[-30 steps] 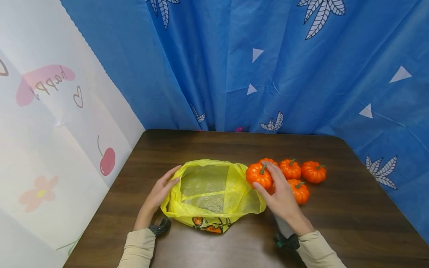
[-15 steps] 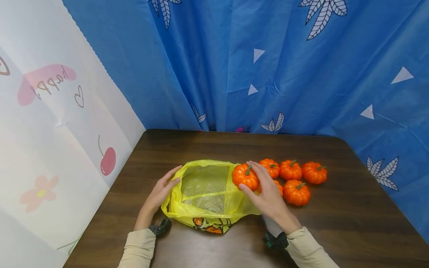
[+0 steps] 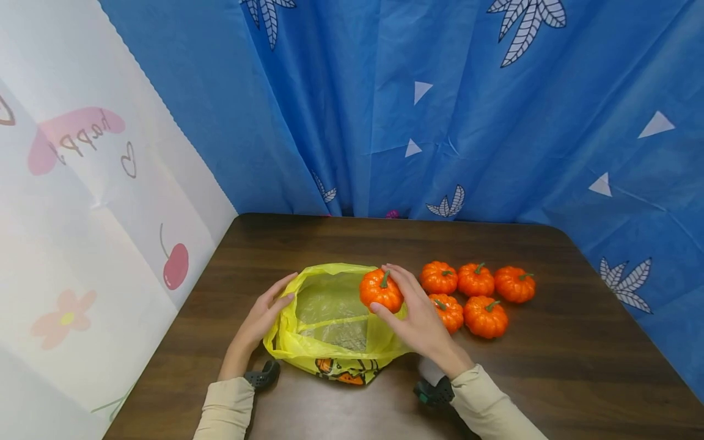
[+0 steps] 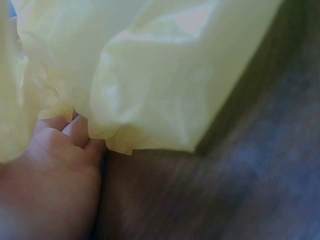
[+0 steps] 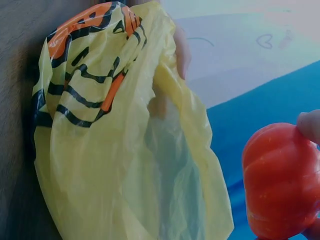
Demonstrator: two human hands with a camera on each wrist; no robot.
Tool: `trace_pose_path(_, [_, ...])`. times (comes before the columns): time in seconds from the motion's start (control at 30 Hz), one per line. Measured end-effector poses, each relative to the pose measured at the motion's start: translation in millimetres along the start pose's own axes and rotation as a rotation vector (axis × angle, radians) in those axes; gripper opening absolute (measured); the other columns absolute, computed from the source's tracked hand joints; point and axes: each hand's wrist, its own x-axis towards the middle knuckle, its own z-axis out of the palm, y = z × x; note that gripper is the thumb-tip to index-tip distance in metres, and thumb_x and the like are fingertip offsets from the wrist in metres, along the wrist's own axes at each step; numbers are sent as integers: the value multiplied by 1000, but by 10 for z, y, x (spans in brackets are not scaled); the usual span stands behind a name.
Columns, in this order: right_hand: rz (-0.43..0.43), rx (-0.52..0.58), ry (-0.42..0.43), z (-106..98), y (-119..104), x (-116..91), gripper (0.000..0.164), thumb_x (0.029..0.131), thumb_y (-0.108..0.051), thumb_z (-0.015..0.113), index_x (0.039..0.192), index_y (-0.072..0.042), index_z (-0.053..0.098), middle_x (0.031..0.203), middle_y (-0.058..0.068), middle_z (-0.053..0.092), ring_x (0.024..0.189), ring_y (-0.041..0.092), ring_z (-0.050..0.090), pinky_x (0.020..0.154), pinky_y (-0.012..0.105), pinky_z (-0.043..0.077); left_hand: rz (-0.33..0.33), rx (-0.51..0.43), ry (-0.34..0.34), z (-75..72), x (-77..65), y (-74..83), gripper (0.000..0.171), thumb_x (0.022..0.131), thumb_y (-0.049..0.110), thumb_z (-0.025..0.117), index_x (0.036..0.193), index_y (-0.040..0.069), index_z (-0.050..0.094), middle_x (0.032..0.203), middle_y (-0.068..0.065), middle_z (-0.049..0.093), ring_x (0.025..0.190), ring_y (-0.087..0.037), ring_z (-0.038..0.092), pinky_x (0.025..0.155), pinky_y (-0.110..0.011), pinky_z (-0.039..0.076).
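A yellow plastic bag with a black and orange print lies on the table, its mouth spread open toward me. My left hand grips the rim at its left side. In the left wrist view the fingers are partly hidden behind the yellow plastic. My right hand holds a small orange pumpkin between thumb and fingers, its green stem upward. That pumpkin overlaps the right part of the bag's mouth in the head view. The right wrist view shows the pumpkin beside the bag's opening, above the rim.
Several more small pumpkins stand grouped right of the bag, among them a front one and a far right one. The dark wooden table borders a blue curtain behind and a white printed sheet at left.
My right hand has carried the pumpkin leftward, from the bag's right edge to over its mouth. The pumpkins behind that hand show more fully. The left hand keeps its place on the rim.
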Motion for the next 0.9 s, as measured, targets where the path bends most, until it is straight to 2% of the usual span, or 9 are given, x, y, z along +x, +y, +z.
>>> trace_pose_path(0.17, [11, -13, -38, 67, -30, 30, 69, 95, -52, 70, 153, -24, 48, 159, -1, 43, 137, 27, 53, 96, 50, 57, -6, -8, 5, -2, 4, -7, 53, 108, 36, 54, 158, 25, 42, 166, -5, 36, 149, -29, 38, 117, -45, 37])
trace_pose_path(0.33, [6, -23, -56, 131, -54, 62, 69, 94, -56, 70, 152, -26, 48, 157, -1, 46, 139, 27, 51, 99, 50, 56, -9, -24, 7, 10, 3, -11, 54, 107, 35, 55, 158, 24, 42, 166, -6, 36, 149, -31, 36, 118, -55, 33])
trace_pose_path(0.47, [-2, -11, -77, 184, -71, 89, 68, 93, -56, 71, 151, -27, 49, 155, -2, 48, 137, 25, 53, 101, 49, 55, -12, -24, 5, 13, 5, -6, 54, 107, 36, 55, 158, 24, 42, 166, -6, 35, 149, -31, 37, 118, -55, 34])
trace_pose_path(0.73, [28, -3, -143, 309, -123, 116, 73, 92, -59, 71, 152, -23, 49, 156, 0, 49, 134, 27, 56, 101, 48, 55, -24, -14, -3, 9, 2, 3, 54, 107, 36, 55, 158, 26, 42, 166, -5, 35, 147, -29, 39, 115, -47, 38])
trace_pose_path(0.9, [35, 28, -174, 404, -148, 143, 76, 92, -62, 68, 154, -22, 47, 158, 1, 47, 136, 26, 54, 102, 48, 54, -26, -22, -2, 9, 3, -6, 54, 107, 36, 56, 158, 26, 42, 166, -5, 35, 148, -29, 38, 116, -49, 37])
